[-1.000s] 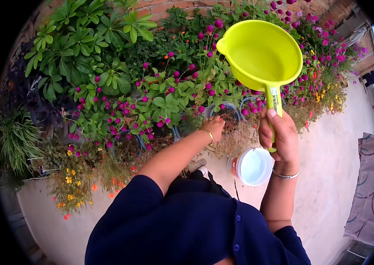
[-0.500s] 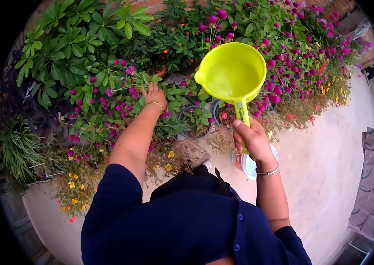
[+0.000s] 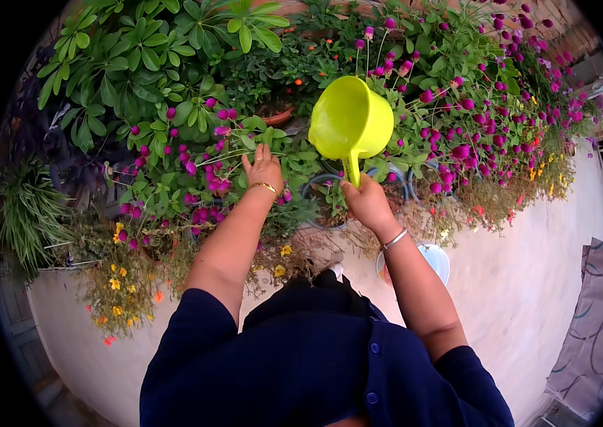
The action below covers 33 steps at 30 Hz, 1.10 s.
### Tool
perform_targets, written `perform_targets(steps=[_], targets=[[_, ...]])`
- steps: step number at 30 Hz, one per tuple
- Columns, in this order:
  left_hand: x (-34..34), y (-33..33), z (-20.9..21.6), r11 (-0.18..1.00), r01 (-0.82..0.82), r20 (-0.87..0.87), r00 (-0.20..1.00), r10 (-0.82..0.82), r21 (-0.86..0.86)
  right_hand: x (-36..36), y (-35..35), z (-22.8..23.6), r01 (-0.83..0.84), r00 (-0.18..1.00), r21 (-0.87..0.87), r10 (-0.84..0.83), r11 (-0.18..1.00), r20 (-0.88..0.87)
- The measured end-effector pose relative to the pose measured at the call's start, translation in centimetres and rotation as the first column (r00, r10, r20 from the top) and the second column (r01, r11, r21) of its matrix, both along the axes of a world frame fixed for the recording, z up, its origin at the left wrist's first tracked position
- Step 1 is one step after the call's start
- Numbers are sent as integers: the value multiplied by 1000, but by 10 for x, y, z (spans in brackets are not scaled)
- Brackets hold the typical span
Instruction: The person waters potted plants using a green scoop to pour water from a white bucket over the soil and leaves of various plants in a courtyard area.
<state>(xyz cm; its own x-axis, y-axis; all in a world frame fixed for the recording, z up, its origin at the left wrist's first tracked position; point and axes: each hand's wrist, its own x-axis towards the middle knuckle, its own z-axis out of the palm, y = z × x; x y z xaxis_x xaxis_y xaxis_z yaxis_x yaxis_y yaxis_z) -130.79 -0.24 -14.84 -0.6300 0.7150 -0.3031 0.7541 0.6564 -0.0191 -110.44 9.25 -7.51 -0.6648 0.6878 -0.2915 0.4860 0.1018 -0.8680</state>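
I note the right hand [image 3: 367,203] closed around the handle of a lime-green plastic scoop jug [image 3: 351,119], held tilted over the purple-flowered pot plants [image 3: 195,178], mouth toward the foliage. The left hand [image 3: 262,167] is spread open among the leaves, gripping nothing. A pale blue bucket [image 3: 433,260] stands on the concrete just beside the right forearm. I judge pouring is under way; next calls for steady tilting over the parted stems.

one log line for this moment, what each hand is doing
left hand: in magenta flowers, parting stems | right hand: grips handle of yellow-green scoop, tipped over potted plants | white bucket: on ground
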Motion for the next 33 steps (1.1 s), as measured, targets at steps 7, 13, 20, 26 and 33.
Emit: perform_targets(steps=[7, 13, 20, 26, 33], targets=[[0, 2, 0, 1000, 4, 6, 1000, -4, 24, -9, 6, 0, -5, 997, 54, 1, 999, 73], [0, 6, -1, 1000, 12, 10, 1000, -12, 3, -6, 9, -4, -35, 993, 172, 16, 985, 113], [-2, 7, -3, 1000, 29, 6, 1000, -29, 7, -9, 6, 34, -10, 990, 68, 1, 998, 143], [2, 13, 1, 997, 77, -5, 997, -77, 15, 6, 19, 55, 24, 983, -360, -88, 933, -161], [54, 47, 20, 914, 233, 102, 954, -281, 332, 41, 27, 96, 67, 964, -348, -151, 935, -218]])
